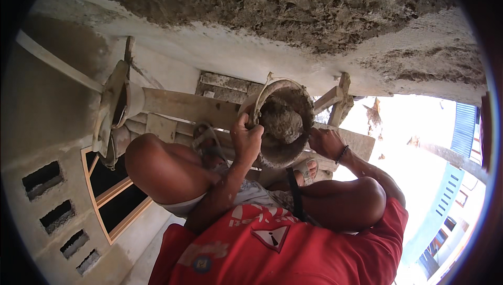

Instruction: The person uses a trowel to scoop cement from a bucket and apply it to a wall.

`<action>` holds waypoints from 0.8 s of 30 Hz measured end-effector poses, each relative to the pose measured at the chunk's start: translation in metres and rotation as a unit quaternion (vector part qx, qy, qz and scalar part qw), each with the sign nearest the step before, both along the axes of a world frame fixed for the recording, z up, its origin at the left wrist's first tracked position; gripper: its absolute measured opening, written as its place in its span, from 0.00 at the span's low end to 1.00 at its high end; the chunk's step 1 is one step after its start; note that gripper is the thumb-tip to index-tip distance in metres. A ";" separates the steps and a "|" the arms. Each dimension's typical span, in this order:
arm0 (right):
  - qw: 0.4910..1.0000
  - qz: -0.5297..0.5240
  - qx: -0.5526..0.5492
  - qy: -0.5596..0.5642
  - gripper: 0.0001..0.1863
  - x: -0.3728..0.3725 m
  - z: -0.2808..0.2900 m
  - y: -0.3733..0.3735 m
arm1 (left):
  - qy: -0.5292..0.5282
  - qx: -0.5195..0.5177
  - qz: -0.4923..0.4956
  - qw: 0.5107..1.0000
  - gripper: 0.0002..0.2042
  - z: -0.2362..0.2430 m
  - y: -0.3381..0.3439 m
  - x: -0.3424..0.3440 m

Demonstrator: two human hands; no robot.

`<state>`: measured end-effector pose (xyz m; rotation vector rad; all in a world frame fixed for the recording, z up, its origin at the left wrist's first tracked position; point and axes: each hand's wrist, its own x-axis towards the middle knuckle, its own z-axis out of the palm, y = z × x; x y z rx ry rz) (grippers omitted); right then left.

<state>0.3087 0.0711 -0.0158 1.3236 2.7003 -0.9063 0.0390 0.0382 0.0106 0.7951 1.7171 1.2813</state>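
I squat on wooden planks with a worn, mortar-caked bucket (285,155) between my knees. A grey lump of wet mortar (280,120) fills it. My left hand (246,139) grips the bucket's left rim by its white handle (260,93). My right hand (325,142), with a beaded bracelet at the wrist, presses against the bucket's right side. The bucket tilts its mouth toward me. My sandalled feet rest on the planks just under it.
A rough, freshly plastered wall (314,7) runs across the top. The scaffold planks (188,108) extend left to a second dirty bucket (118,101). Far below lie a wooden window frame (112,193), vent blocks (44,180) and a blue building (445,190).
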 end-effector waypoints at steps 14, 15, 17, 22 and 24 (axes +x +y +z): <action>0.998 -0.042 -0.034 0.013 0.12 0.006 0.017 0.023 | -0.043 -0.112 -0.021 0.993 0.07 0.010 0.023 -0.010; 0.997 -0.048 -0.033 0.040 0.12 0.011 0.027 0.026 | -0.028 -0.098 -0.038 0.994 0.07 0.005 0.025 -0.011; 0.996 -0.062 -0.059 0.008 0.13 0.013 0.062 0.039 | 0.009 -0.073 -0.060 0.995 0.07 -0.008 0.024 -0.014; 0.999 -0.041 -0.020 -0.001 0.14 0.027 0.189 0.076 | 0.112 -0.039 -0.087 0.989 0.08 -0.024 0.032 -0.017; 0.995 -0.078 -0.008 0.067 0.21 0.033 0.221 0.084 | 0.180 -0.017 -0.089 0.979 0.08 -0.030 0.032 -0.019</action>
